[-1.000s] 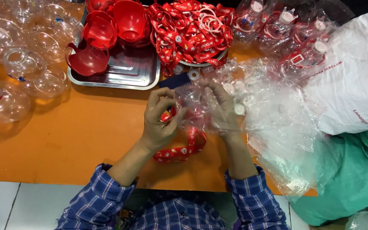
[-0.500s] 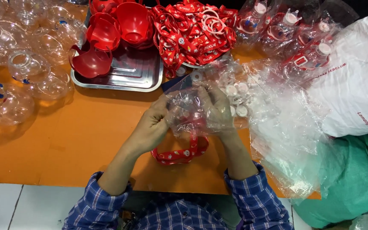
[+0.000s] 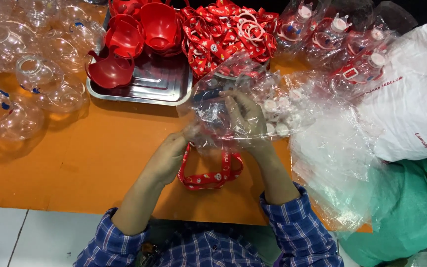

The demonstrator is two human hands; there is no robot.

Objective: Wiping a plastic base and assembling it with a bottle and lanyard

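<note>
The left hand (image 3: 166, 158) sits at the middle of the frame, fingers pinched on the lower edge of a clear plastic bottle (image 3: 228, 111). The right hand (image 3: 245, 121) is wrapped around the bottle's far side, fingers closed on it. A second ago the bottle lay low between the hands with the red strap (image 3: 211, 175) bunched under the left fingers. Now the bottle is raised toward the upper middle, and the strap hangs in a loop from it, lying just below the hands on the orange table (image 3: 75, 163); it looks fastened to the bottle.

One metal tray (image 3: 144, 91) sits at upper middle, holding about five red cups (image 3: 159, 22). One heap of red straps (image 3: 223, 34) lies beside it, too tangled to count. About eight clear bottles (image 3: 35, 74) crowd the upper left. One white sack (image 3: 411, 109) and one green bag (image 3: 411, 207) fill the right edge.
</note>
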